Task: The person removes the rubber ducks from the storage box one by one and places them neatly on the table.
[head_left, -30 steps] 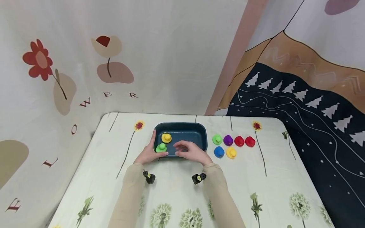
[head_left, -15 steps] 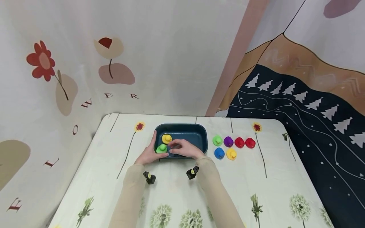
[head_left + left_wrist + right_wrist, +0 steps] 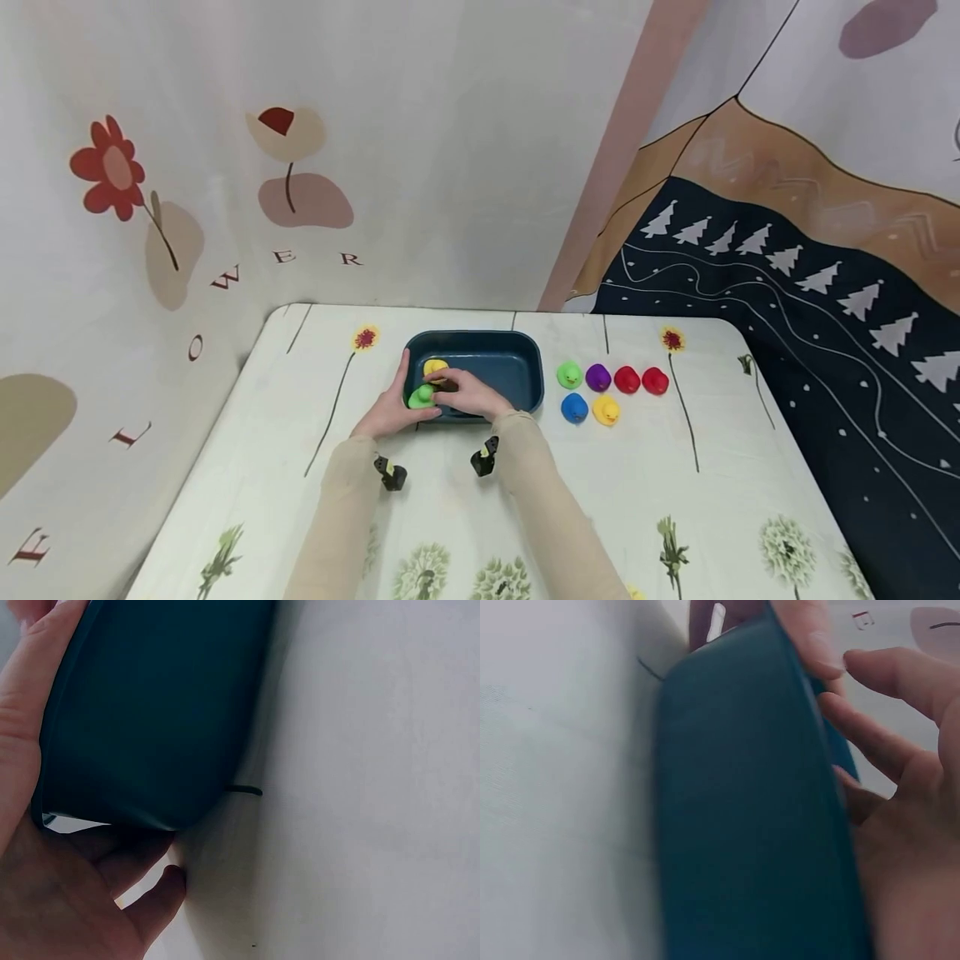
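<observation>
A dark blue rectangular dish (image 3: 512,367) rests on the table. My left hand (image 3: 388,408) grips its near left corner, thumb along the front rim and fingers along the left side. In the left wrist view the fingers bend against the outer wall of the dish. Inside, at the left, sit a green rubber duck (image 3: 422,397) in front and a yellow rubber duck (image 3: 432,367) behind it. My right hand (image 3: 471,394) reaches over the front rim, fingers parted around the green duck's right side and partly covering the yellow duck. Neither duck shows in the wrist views.
Right of the dish lie more rubber ducks: green (image 3: 569,375), purple (image 3: 597,377) and two red ones (image 3: 627,380) in the back row, blue (image 3: 574,408) and yellow (image 3: 606,410) in front. A flower-printed cloth (image 3: 750,467) covers the table; patterned fabric hangs behind.
My right hand has moved left across the dish, from its middle to the green duck, now overlapping the yellow duck. The left hand stays at its corner.
</observation>
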Demonstrator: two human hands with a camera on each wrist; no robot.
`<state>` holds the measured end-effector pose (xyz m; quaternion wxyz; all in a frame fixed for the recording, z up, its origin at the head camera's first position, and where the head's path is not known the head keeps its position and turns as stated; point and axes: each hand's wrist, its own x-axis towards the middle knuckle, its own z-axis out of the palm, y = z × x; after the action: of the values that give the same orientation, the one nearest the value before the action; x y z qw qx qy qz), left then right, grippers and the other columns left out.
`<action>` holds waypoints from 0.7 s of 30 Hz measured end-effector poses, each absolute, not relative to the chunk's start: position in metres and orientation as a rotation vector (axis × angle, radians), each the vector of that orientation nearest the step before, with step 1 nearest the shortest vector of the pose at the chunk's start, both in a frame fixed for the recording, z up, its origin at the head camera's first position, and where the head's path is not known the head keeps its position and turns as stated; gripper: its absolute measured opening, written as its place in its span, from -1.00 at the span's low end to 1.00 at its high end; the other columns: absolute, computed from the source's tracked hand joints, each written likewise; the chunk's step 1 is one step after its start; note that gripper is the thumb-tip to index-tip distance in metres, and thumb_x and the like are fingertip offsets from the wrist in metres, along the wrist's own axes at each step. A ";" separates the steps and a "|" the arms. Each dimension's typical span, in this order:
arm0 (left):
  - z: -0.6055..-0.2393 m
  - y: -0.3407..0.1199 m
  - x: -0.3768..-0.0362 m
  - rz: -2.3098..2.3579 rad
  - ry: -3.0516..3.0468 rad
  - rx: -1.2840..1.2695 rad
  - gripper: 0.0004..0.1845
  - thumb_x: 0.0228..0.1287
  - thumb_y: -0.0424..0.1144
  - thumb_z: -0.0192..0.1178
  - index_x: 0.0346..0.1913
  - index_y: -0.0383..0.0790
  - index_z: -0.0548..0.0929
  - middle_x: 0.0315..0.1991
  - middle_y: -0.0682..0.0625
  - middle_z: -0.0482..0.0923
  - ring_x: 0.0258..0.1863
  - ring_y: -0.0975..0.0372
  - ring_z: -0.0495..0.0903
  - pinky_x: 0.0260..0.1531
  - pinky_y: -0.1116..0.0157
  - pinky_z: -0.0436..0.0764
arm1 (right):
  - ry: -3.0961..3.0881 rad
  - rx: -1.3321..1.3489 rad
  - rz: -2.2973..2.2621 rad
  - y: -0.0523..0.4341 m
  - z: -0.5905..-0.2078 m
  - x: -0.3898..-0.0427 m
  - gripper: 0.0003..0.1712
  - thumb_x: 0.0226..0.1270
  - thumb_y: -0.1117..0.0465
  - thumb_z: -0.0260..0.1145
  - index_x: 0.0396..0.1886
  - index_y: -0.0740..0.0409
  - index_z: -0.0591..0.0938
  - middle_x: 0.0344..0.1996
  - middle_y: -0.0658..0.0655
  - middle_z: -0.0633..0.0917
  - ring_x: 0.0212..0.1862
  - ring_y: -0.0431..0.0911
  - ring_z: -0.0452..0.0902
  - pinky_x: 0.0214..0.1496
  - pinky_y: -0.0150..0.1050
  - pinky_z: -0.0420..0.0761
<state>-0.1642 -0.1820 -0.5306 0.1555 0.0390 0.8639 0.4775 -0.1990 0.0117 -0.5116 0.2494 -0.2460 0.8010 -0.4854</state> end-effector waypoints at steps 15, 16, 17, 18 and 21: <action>-0.529 -0.182 -0.161 1.375 2.467 0.118 0.30 0.08 0.09 0.42 0.52 0.14 -0.48 0.51 -0.30 -0.20 0.36 -0.30 0.08 0.25 -0.24 0.15 | 2.007 -0.537 -1.468 0.014 -0.528 -0.199 -0.58 0.35 0.33 0.23 0.20 0.25 0.56 -0.01 0.11 0.60 -0.09 -0.13 0.51 -0.07 -0.29 0.58; -0.529 -0.182 -0.161 1.372 2.471 0.126 0.30 0.08 0.10 0.42 0.52 0.12 -0.48 0.50 -0.32 -0.20 0.35 -0.31 0.08 0.25 -0.25 0.15 | 2.014 -0.544 -1.452 0.013 -0.528 -0.199 -0.59 0.34 0.35 0.23 0.19 0.25 0.56 -0.03 0.11 0.61 -0.10 -0.14 0.50 -0.09 -0.31 0.57; -0.529 -0.182 -0.161 1.371 2.473 0.126 0.31 0.08 0.09 0.42 0.51 0.12 -0.49 0.50 -0.32 -0.19 0.35 -0.32 0.09 0.25 -0.24 0.16 | 2.025 -0.553 -1.432 0.012 -0.529 -0.199 -0.59 0.34 0.38 0.22 0.19 0.24 0.57 -0.04 0.11 0.62 -0.11 -0.15 0.49 -0.09 -0.32 0.56; -0.529 -0.182 -0.161 1.369 2.474 0.126 0.31 0.09 0.09 0.42 0.51 0.11 -0.49 0.50 -0.32 -0.19 0.34 -0.32 0.09 0.25 -0.23 0.16 | 2.036 -0.569 -1.412 0.011 -0.529 -0.200 -0.58 0.33 0.41 0.21 0.18 0.24 0.58 -0.05 0.11 0.62 -0.11 -0.15 0.49 -0.09 -0.32 0.55; -0.529 -0.183 -0.162 1.362 2.476 0.127 0.30 0.09 0.09 0.41 0.52 0.11 -0.49 0.50 -0.33 -0.19 0.34 -0.32 0.11 0.25 -0.23 0.17 | 2.068 -0.606 -1.354 0.009 -0.529 -0.200 -0.56 0.31 0.47 0.18 0.18 0.21 0.59 -0.06 0.10 0.64 -0.12 -0.15 0.49 -0.08 -0.32 0.53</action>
<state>-0.1618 -0.1826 -0.5286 0.1556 0.0444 0.8646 0.4757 -0.1999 0.0093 -0.5289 0.2936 -0.2277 0.7767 -0.5086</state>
